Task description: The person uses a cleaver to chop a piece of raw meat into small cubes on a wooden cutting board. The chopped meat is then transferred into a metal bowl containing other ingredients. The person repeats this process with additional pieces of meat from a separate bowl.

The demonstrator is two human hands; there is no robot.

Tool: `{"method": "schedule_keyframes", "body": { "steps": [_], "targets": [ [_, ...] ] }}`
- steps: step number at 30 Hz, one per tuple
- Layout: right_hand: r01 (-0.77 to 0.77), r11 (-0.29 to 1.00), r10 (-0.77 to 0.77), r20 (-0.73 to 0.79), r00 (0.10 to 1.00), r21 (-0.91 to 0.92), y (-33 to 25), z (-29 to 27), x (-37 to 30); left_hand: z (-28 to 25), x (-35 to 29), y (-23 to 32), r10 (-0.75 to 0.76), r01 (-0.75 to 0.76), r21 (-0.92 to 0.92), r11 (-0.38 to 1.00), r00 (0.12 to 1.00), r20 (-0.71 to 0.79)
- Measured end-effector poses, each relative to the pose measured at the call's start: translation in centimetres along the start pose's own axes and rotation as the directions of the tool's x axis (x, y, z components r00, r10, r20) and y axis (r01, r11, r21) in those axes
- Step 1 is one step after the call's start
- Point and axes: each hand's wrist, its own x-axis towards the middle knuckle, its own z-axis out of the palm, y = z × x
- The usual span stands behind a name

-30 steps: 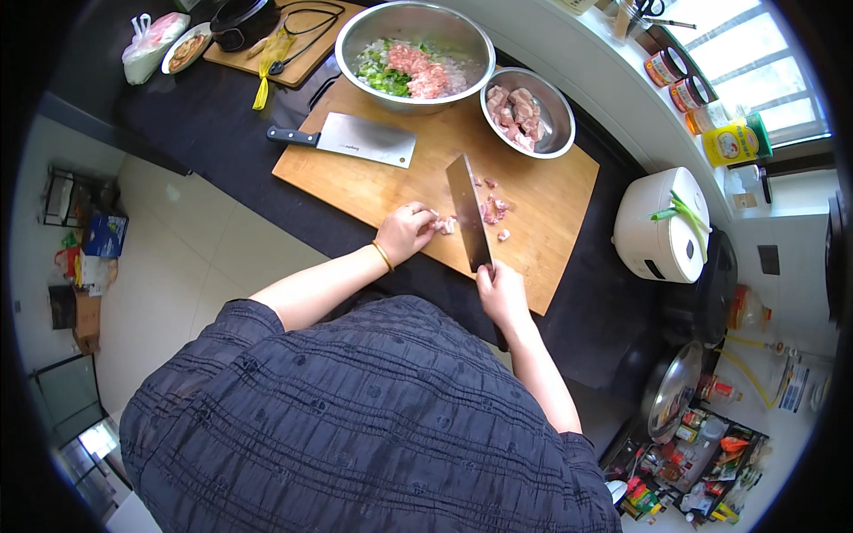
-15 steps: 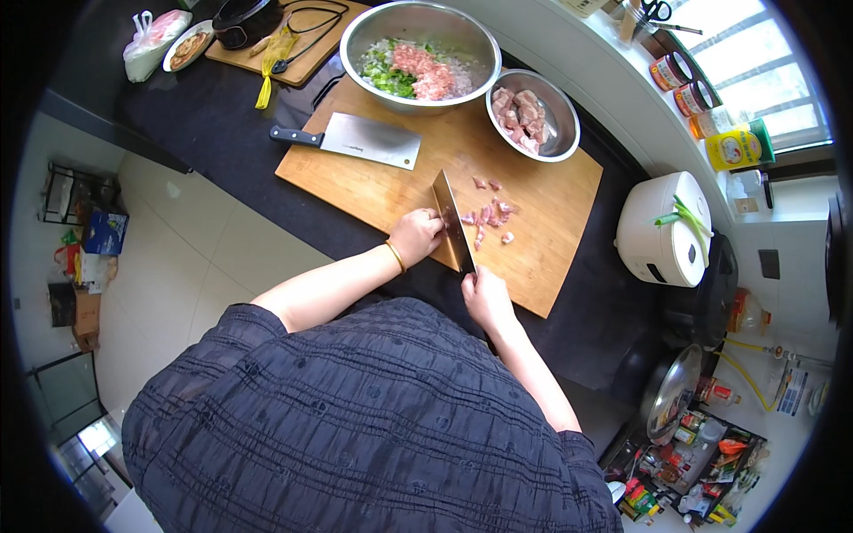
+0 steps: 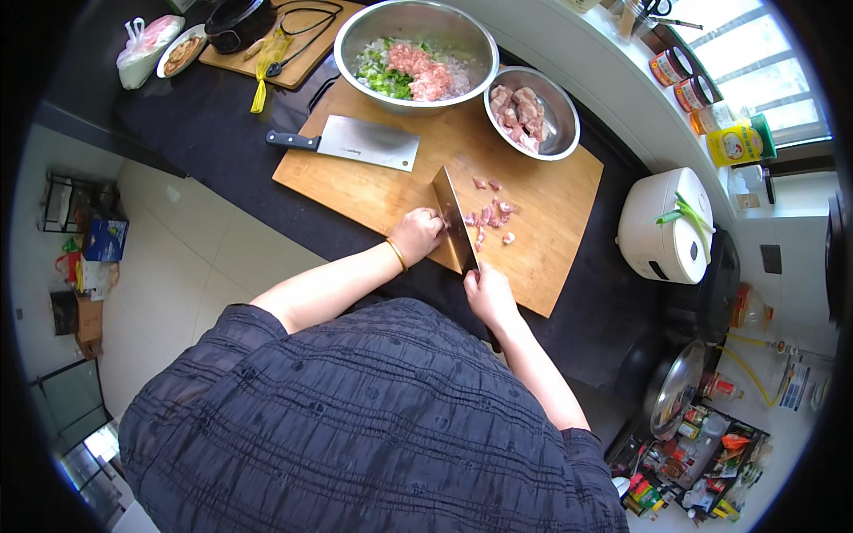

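Note:
My right hand grips the handle of a cleaver, whose blade stands on edge on the wooden cutting board. Close against the blade's left face, my left hand has its fingers curled down on the board; what they press on is hidden. Just right of the blade lie small pieces of cut pink meat. Larger pieces of raw meat rest in a small steel bowl at the board's far right. A second cleaver lies flat on the board, its black handle pointing left.
A large steel bowl with minced meat and chopped greens stands at the far edge. A white rice cooker with scallion on its lid is at the right. Another cutting board and a plate sit far left; jars line the sill.

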Motion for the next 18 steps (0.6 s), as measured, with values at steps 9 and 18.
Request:
{"method": "schedule_keyframes", "body": {
  "steps": [9,18],
  "targets": [
    [0.031,0.999,-0.03,-0.071,0.997,0.009,-1.4,1.8,5.4,0.3,0.5,0.2,-0.019,0.018,0.006,1.0,0.999,0.028],
    [-0.07,0.995,0.076,0.087,0.993,-0.067,1.5,-0.8,-2.5,-0.1,0.4,0.2,-0.07,0.069,0.049,0.996,0.997,0.027]
  ]
}}
